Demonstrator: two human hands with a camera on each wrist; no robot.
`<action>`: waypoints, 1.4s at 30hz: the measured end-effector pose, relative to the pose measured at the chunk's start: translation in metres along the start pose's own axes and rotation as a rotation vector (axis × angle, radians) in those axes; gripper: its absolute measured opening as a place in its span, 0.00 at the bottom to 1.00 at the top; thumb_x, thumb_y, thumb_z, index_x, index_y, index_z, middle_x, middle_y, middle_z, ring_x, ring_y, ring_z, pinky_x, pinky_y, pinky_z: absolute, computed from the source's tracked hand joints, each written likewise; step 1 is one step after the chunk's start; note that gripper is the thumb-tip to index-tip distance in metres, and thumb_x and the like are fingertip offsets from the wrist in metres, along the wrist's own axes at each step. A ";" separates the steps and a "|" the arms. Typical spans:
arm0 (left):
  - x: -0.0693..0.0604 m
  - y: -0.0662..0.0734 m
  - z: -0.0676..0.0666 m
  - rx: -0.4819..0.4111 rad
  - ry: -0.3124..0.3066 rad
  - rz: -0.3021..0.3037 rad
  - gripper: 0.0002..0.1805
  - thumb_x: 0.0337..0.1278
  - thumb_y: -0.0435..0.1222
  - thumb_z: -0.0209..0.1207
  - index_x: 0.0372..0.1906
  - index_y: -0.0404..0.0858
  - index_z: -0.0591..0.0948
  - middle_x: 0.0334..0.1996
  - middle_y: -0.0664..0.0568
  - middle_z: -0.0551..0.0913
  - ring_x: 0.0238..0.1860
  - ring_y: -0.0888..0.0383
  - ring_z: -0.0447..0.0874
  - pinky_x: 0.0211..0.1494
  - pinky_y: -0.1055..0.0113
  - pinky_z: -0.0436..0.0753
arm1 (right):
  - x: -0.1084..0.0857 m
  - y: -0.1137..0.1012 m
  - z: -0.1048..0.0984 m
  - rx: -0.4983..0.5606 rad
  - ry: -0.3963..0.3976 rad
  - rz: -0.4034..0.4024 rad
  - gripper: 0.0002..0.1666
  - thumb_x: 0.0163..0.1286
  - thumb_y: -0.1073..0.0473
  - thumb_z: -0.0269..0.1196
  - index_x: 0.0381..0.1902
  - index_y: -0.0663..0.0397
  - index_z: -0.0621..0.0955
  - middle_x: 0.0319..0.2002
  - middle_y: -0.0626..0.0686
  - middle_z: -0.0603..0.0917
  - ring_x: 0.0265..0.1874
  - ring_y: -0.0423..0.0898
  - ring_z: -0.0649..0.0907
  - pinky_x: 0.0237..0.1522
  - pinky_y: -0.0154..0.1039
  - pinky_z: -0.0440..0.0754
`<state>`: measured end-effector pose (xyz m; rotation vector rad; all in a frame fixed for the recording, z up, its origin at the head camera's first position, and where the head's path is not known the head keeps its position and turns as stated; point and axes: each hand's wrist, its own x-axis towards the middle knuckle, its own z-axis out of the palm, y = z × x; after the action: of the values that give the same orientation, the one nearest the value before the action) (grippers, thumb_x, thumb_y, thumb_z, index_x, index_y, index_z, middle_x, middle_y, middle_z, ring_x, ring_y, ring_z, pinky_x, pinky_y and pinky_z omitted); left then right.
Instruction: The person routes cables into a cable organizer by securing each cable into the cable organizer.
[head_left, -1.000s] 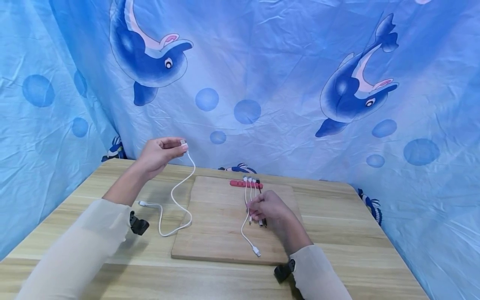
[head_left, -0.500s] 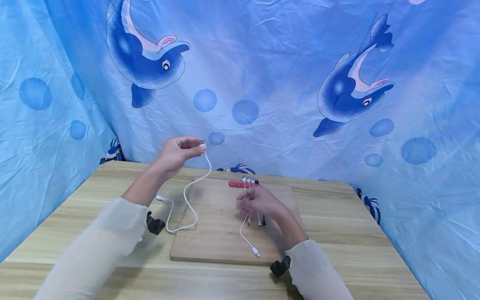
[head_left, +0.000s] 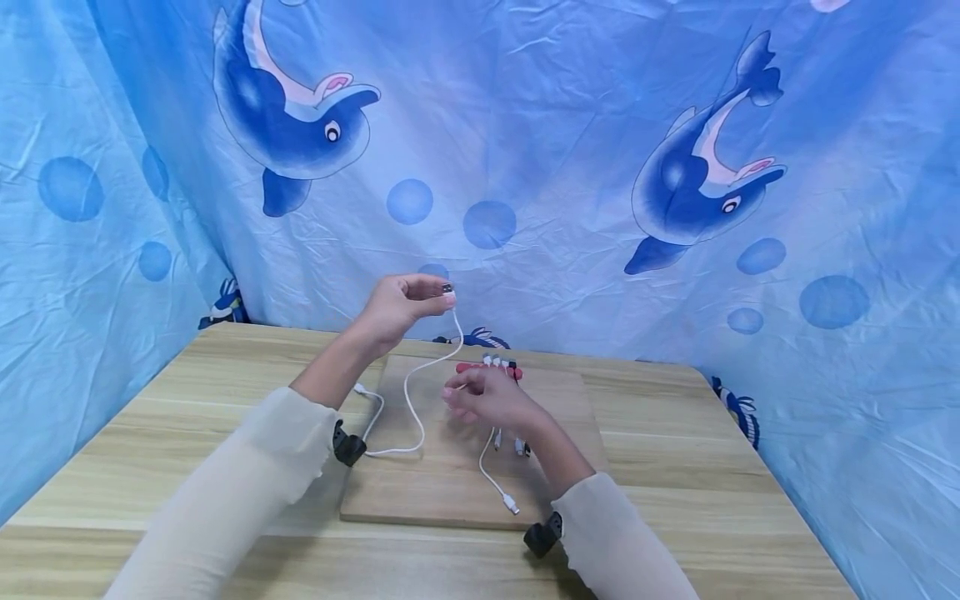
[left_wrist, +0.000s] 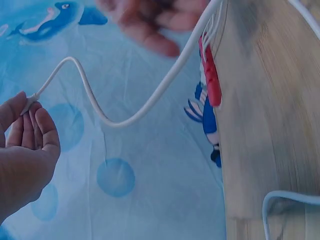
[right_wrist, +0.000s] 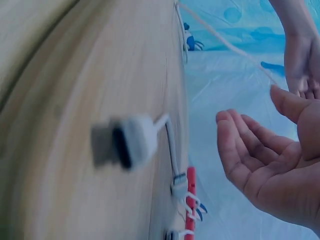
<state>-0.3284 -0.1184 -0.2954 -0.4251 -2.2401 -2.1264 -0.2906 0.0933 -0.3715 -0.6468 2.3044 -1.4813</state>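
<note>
Raised above the back of the table, my left hand [head_left: 397, 310] pinches the metal-tipped USB plug of a white charging cable [head_left: 417, 417] between thumb and fingers. The rest of that cable hangs in a loose curve, its other end near the wooden board's left edge. My right hand [head_left: 491, 398] hovers over the board [head_left: 420, 500], fingers slightly bent, with a gap between thumb and fingertips [right_wrist: 224, 119] and nothing held. Just behind it lies a red cable holder [head_left: 463, 367], partly hidden by the hand. Several white cables and a black one sit in its slots.
One slotted cable's white plug [head_left: 511, 503] lies toward the board's front edge; other plugs [head_left: 519, 447] lie beside the right wrist. The wood-grain table [head_left: 675, 467] extends around the board. A blue dolphin-print curtain [head_left: 570, 167] hangs behind and at both sides.
My left hand has moved right with the white charging cable, drawing its trailing end along. My right hand has left the slotted cables and shifted left and slightly up.
</note>
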 end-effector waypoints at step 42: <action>0.028 -0.037 0.020 0.057 0.002 -0.042 0.17 0.63 0.35 0.69 0.53 0.32 0.84 0.44 0.45 0.87 0.55 0.41 0.84 0.57 0.57 0.83 | 0.002 0.008 0.021 0.354 0.511 0.004 0.21 0.72 0.71 0.64 0.59 0.69 0.71 0.42 0.72 0.86 0.27 0.43 0.86 0.35 0.36 0.88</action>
<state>-0.3597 -0.0949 -0.3276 -0.3766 -2.3222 -2.0754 -0.2835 0.0793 -0.3875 -0.1739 2.2730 -2.1841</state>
